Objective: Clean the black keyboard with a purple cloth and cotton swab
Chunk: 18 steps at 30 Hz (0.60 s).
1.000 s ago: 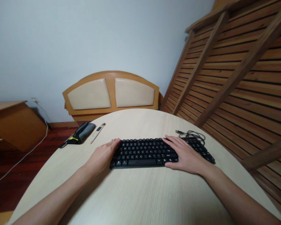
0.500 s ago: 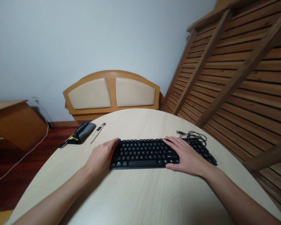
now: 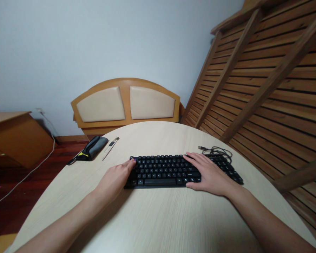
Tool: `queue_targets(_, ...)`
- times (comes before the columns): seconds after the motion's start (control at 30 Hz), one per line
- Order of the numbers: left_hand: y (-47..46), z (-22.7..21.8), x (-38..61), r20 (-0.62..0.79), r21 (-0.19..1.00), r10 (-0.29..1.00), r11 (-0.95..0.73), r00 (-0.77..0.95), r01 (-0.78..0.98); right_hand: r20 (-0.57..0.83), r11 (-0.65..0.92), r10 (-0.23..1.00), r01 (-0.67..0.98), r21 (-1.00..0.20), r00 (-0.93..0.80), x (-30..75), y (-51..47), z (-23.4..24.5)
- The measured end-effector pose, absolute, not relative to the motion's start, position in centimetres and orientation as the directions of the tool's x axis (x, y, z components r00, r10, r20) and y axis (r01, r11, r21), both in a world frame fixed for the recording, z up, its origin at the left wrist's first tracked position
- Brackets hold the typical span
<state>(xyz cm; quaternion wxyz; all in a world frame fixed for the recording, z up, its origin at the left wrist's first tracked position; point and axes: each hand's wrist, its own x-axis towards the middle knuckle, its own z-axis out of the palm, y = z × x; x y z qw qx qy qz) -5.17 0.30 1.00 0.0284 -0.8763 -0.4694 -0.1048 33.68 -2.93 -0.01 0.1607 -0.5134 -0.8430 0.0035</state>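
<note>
Black plastic lies under both palms: the left grip [image 3: 116, 177] rests open, fingers loosely together, against the left end of the keyboard [image 3: 164, 170], and the right grip [image 3: 209, 174] lies flat and spread over its right-hand keys. Neither clasps it, so I judge a push could skid it across the smooth bench [image 3: 158, 218] or snag the coiled cable [image 3: 216, 151] just behind its right end. A grey pouch [image 3: 93, 147] lies well left of the keyboard.

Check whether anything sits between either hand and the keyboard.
Nothing visible does. The left hand rests on the left end of the keyboard, and the right hand lies flat on its right part. The pouch and the cable lie apart from both hands.
</note>
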Motion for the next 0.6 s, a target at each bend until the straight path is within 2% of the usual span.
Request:
queue_targets(0.17,-0.8,1.7,-4.9,0.148,0.015,0.857,-0.500,0.493,0.866,0.272,0.480,0.863,0.859,-0.179,-0.426,33.8,-3.0,-0.1)
queue_targets(0.27,-0.4,1.9,-5.0,0.254,0.079,0.864,-0.466,0.434,0.881,0.275,0.487,0.859,0.854,-0.184,-0.431,33.9,-3.0,-0.3)
queue_targets(0.4,1.4,1.2,-5.4,0.403,0.152,0.811,-0.515,0.423,0.843,0.270,0.490,0.858,0.855,-0.170,-0.437,34.0,-2.9,-0.4)
queue_targets(0.53,2.8,0.3,-5.4,0.360,0.251,0.839,-0.509,0.408,0.824,0.272,0.489,0.857,0.856,-0.165,-0.437,34.0,-2.9,-0.5)
queue_targets(0.6,2.8,0.3,-5.4,0.336,0.259,0.849,-0.500,0.409,0.826,0.271,0.483,0.860,0.861,-0.158,-0.433,34.0,-2.9,-0.5)
